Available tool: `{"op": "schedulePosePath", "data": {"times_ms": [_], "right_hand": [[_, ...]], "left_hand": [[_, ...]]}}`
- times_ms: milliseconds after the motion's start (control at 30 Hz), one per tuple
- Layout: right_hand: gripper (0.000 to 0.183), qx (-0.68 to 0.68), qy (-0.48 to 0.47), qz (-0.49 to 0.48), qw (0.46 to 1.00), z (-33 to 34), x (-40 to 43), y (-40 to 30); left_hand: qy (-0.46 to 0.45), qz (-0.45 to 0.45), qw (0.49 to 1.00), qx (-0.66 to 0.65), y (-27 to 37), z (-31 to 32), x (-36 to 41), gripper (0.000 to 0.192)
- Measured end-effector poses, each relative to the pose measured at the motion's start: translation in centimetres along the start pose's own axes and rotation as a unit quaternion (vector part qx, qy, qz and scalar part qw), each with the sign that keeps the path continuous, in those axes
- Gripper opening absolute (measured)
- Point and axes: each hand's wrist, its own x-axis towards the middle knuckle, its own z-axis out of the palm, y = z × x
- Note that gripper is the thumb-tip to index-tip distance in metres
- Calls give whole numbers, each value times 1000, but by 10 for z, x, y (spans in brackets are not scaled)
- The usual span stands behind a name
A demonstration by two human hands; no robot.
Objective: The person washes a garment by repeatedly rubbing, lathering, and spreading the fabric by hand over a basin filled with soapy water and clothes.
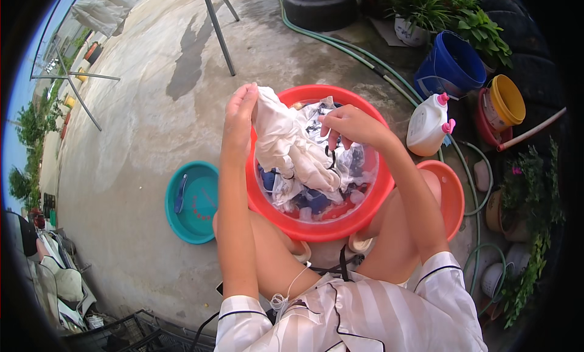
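A large red plastic basin (315,233) stands between my knees with soapy water, white cloth and dark blue cloth in it. My left hand (242,110) pinches the upper edge of a wet white garment (287,137) and lifts it above the basin's left side; its lower part hangs onto the other washing. Over the right part of the basin, my right hand (349,128) is bent with curled fingers beside the garment and its dark trim. Whether those fingers hold any cloth cannot be told. A white printed cloth (317,119) lies behind.
A teal basin (194,233) holding a blue brush (181,194) is at left. An orange basin (451,192), a detergent bottle (426,124), a green hose (397,80), a blue bucket (449,67) and a yellow bucket (507,101) stand or lie at right. Metal rack legs (219,32) are ahead.
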Motion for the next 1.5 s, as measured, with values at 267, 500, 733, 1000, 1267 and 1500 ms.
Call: {"op": "schedulePosePath", "data": {"times_ms": [267,500,733,1000,1267,1500], "right_hand": [[43,410,-61,116,903,62,14,33],[33,369,-49,73,925,60,14,26],[20,448,126,-21,885,22,10,28],[23,327,-102,55,938,22,-13,34],[28,91,-15,-5,996,25,-6,47],[73,125,-15,-211,969,6,13,28]], "left_hand": [[0,7,1000,-22,2,6,-3,26],[-94,-9,993,67,9,12,-13,22],[-24,-5,976,214,8,-28,6,21],[88,20,996,2,0,-35,18,22],[-11,-31,996,-86,9,-5,2,23],[-234,-110,966,3,12,13,-16,18]]}}
